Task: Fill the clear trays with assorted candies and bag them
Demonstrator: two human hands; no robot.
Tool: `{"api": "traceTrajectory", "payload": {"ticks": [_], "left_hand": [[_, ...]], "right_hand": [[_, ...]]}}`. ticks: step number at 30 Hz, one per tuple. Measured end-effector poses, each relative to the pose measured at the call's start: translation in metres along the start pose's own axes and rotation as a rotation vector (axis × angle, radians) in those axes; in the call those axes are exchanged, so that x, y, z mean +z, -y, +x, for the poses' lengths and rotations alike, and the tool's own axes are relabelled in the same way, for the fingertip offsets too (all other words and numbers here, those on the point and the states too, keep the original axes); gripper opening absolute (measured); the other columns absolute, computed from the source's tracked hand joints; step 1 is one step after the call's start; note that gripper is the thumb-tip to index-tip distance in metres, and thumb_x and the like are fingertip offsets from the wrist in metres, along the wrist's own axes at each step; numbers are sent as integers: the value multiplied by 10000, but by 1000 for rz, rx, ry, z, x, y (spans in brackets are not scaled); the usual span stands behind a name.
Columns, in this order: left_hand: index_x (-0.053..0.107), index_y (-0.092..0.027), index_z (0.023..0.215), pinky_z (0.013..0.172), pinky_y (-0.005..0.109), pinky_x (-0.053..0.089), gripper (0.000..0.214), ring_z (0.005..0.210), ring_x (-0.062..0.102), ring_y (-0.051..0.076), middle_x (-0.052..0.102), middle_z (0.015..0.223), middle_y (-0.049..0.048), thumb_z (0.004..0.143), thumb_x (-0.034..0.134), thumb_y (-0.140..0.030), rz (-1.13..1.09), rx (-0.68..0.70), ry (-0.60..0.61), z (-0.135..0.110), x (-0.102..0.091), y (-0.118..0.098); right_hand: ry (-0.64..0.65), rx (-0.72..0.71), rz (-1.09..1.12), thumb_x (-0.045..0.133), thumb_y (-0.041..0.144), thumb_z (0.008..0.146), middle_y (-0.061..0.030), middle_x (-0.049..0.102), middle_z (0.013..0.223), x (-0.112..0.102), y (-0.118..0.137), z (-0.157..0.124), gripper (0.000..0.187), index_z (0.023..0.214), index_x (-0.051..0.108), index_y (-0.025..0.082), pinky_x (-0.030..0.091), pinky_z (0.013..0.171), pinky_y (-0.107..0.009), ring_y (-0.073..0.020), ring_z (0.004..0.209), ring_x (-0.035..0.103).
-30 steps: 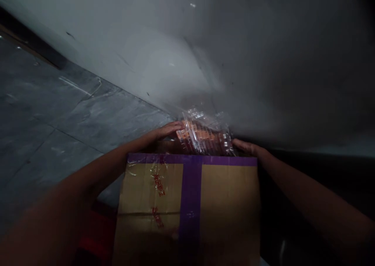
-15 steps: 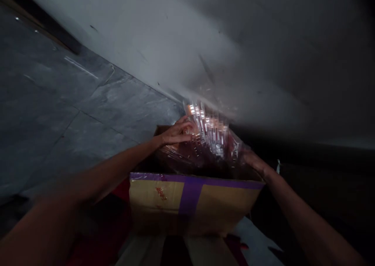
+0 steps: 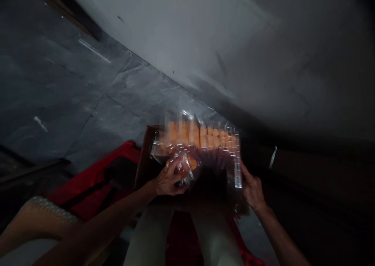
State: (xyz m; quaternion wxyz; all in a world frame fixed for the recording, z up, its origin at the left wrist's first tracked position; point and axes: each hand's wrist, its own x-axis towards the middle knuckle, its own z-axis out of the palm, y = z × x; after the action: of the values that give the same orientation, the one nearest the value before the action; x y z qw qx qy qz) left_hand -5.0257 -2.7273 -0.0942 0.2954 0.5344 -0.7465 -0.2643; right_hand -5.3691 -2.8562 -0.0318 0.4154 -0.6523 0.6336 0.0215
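A clear plastic pack (image 3: 202, 141) holding rows of round orange items spans both my hands. My left hand (image 3: 171, 178) is shut on its near edge, bunching the film around one orange piece. My right hand (image 3: 252, 190) pinches the pack's right edge between thumb and fingers. Below the pack sits an open cardboard box (image 3: 145, 160), with only its dark inner wall showing at the left. Its interior is mostly hidden by the pack and shadow.
A red bag with black straps (image 3: 99, 184) lies left of the box on a grey stone floor (image 3: 88, 90). A pale wall (image 3: 187, 35) rises beyond. Pale trouser legs (image 3: 149, 234) show below, with a red cloth (image 3: 181, 238) between them.
The pack has risen out of the box and tipped flatter, showing its orange rows. My left hand has moved down to its near edge. The box's purple-taped side has left view.
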Motion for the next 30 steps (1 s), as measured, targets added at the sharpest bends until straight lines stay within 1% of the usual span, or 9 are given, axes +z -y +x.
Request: {"api": "traceTrajectory", "payload": {"ticks": [3, 7, 9, 13, 16, 19, 24, 27, 30], "left_hand": [[655, -214, 1235, 1097, 547, 401, 515, 1346, 459, 384, 347, 1546, 200, 780, 722, -447, 7, -61, 98, -12, 21, -7], [630, -185, 1281, 1123, 578, 356, 512, 1359, 440, 383, 447, 1466, 218, 816, 676, -397, -47, -125, 235, -6, 44, -19], [589, -180, 1312, 1102, 560, 397, 514, 1337, 465, 359, 497, 1410, 199, 818, 646, -314, -97, -142, 255, -4, 49, -23], [369, -199, 1463, 1036, 479, 500, 716, 1359, 443, 320, 383, 1476, 189, 787, 603, -189, -185, -300, -7, 8, 49, -29], [206, -182, 1527, 1167, 548, 358, 890, 1480, 244, 362, 166, 1575, 205, 739, 621, -161, -236, -499, -307, 31, 50, -36], [196, -150, 1522, 1228, 528, 258, 927, 1494, 213, 348, 171, 1552, 209, 683, 582, -65, -283, -703, -507, 61, 56, -51], [185, -153, 1546, 1242, 490, 258, 989, 1498, 222, 343, 167, 1570, 199, 647, 575, -16, -215, -772, -459, 83, 56, -61], [205, -144, 1557, 1230, 543, 264, 955, 1521, 114, 395, 57, 1638, 191, 704, 629, -83, -64, -796, -367, 72, 35, -44], [400, -138, 1479, 1224, 569, 248, 769, 1525, 76, 412, 134, 1650, 178, 751, 649, -139, 55, -815, -149, 60, 12, -28]], "right_hand": [[-12, 64, -120, 416, 226, 794, -91, 736, 1149, 9, -14, -6, 767, 1555, 326, 187, 518, 736, -302, -227, 800, 722], [10, 133, -245, 379, 208, 796, -48, 730, 767, 17, -28, -13, 765, 1558, 324, 192, 494, 679, -325, -216, 625, 662], [2, 128, -269, 371, 232, 816, -58, 719, 749, 21, -38, -23, 748, 1559, 320, 160, 506, 683, -348, -239, 671, 670], [-30, 45, -277, 388, 202, 766, -147, 721, 1136, 27, -61, -42, 853, 1588, 182, 104, 545, 793, -403, -287, 940, 696], [-16, 7, -273, 408, 197, 742, -159, 613, 1363, 28, -72, -48, 917, 1598, 90, 115, 541, 876, -415, -296, 1082, 671], [15, 37, -260, 417, 232, 771, -157, 599, 1383, 29, -72, -47, 908, 1601, 65, 126, 529, 888, -412, -294, 1068, 674], [-6, 281, -127, 440, 404, 841, -168, 734, 1072, 32, -65, -36, 871, 1589, 136, 79, 519, 756, -392, -301, 859, 689], [-38, 392, 50, 546, 466, 767, -115, 753, 901, 34, -68, -29, 807, 1486, 449, 111, 494, 662, -343, -280, 785, 662], [-27, 383, 134, 550, 446, 732, -88, 737, 784, 37, -73, -24, 555, 1144, 731, 121, 464, 606, -309, -241, 712, 629]]}}
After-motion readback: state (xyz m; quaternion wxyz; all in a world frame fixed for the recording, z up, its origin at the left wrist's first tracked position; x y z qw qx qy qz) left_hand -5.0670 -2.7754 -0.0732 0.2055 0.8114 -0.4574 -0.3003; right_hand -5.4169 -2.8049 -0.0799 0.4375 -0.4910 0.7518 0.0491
